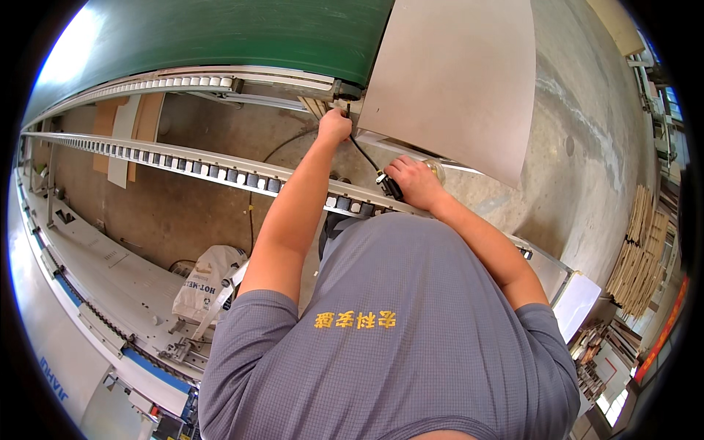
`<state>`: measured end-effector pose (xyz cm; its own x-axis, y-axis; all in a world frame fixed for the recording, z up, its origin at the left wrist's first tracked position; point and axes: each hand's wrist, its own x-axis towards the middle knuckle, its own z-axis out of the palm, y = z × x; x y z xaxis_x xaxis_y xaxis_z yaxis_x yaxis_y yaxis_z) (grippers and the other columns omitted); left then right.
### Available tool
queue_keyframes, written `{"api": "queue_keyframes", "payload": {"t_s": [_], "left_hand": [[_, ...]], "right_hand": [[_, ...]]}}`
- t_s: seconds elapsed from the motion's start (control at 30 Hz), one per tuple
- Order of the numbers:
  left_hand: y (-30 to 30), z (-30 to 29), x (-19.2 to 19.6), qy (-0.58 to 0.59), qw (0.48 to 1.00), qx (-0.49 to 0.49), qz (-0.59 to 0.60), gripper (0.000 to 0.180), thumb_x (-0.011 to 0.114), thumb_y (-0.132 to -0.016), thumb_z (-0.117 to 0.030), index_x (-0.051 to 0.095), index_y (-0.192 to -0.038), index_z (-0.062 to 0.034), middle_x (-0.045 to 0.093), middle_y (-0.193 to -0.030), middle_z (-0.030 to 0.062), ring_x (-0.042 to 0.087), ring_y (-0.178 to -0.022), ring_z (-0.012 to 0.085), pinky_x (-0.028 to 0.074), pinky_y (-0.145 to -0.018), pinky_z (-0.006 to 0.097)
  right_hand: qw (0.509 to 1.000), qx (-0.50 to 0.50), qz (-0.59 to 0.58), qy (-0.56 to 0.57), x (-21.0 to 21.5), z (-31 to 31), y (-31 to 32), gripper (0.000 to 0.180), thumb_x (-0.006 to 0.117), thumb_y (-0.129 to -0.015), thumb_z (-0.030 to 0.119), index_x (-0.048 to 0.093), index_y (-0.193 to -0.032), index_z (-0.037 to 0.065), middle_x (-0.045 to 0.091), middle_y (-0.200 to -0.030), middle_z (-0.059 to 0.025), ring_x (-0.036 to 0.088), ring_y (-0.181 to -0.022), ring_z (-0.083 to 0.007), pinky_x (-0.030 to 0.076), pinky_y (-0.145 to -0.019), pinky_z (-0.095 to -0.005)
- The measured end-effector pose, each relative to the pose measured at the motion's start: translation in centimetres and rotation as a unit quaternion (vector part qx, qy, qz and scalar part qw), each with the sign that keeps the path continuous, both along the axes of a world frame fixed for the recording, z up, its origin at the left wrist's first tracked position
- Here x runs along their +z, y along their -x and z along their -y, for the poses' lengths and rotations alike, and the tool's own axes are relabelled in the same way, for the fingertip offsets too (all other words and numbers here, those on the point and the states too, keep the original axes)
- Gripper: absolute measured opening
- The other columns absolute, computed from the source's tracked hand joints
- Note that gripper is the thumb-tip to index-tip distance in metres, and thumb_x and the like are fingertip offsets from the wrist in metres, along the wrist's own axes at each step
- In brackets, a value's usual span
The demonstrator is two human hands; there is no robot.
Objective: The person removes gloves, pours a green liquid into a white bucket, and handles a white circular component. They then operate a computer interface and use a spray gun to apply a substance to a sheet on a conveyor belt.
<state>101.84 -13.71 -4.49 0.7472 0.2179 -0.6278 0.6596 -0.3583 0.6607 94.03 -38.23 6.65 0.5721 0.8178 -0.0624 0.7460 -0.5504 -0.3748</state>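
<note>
My left hand (335, 126) is closed beside the roller end (346, 91) of the green conveyor belt (293, 37), with its fingers curled round the upper end of a thin black hose (361, 151). That hose bends down to a black tool (389, 186) with a pale metal fitting, lying at my right hand (414, 181). The right fingers are wrapped over the tool, which hides much of its shape. Behind the right hand a clear, yellowish round part (437, 170) shows; whether it belongs to the tool I cannot tell.
A large beige panel (455, 81) lies to the right of the belt. A rail with small black and white rollers (220, 174) crosses in front of me. A white sack (209, 282) stands at lower left. Stacked brown boards (636, 253) are at far right.
</note>
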Motion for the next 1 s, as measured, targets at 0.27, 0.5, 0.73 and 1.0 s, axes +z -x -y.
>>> {"api": "queue_keyframes", "payload": {"t_s": [0.27,0.5,0.73,1.0], "left_hand": [[-0.1,0.0,-0.9,0.05,0.998,-0.01,-0.023,0.019,0.064,-0.083,-0.009,0.066,-0.1,0.0013,0.067,-0.077,0.0128,0.066,-0.058,0.0212,0.057,-0.053,0.034],[-0.2,0.1,-0.2,0.042,0.999,-0.022,-0.019,0.02,0.067,-0.083,-0.01,0.065,-0.098,0.0032,0.065,-0.071,0.0113,0.064,-0.057,0.0186,0.056,-0.051,0.034],[-0.3,0.4,0.0,0.065,0.997,-0.026,-0.031,0.021,0.067,-0.083,-0.011,0.065,-0.097,0.0038,0.066,-0.073,0.0117,0.064,-0.056,0.02,0.056,-0.051,0.035],[-0.5,0.3,-1.1,0.069,0.997,0.008,-0.019,0.025,0.063,-0.079,-0.007,0.067,-0.098,0.0078,0.07,-0.079,0.0183,0.07,-0.059,0.026,0.058,-0.055,0.036]], "right_hand": [[0.999,-0.005,-0.018,0.029,-0.5,0.3,0.1,0.027,0.062,-0.075,0.007,0.062,-0.102,0.007,0.062,-0.101,-0.0083,0.058,-0.104,-0.0262,0.053,-0.08,-0.0376],[0.997,-0.006,-0.071,-0.032,0.5,1.0,-0.2,0.035,0.065,-0.073,0.006,0.062,-0.108,0.007,0.062,-0.106,-0.0087,0.058,-0.11,-0.0274,0.051,-0.084,-0.0398],[0.995,-0.038,-0.088,-0.035,0.0,1.9,0.1,0.04,0.068,-0.071,0.006,0.063,-0.111,0.008,0.062,-0.107,-0.0071,0.058,-0.11,-0.0275,0.05,-0.086,-0.0399],[0.998,-0.056,-0.04,0.0,0.4,1.0,0.2,0.037,0.07,-0.072,0.013,0.063,-0.109,0.01,0.061,-0.107,-0.0052,0.057,-0.111,-0.0244,0.049,-0.085,-0.0387]]}}
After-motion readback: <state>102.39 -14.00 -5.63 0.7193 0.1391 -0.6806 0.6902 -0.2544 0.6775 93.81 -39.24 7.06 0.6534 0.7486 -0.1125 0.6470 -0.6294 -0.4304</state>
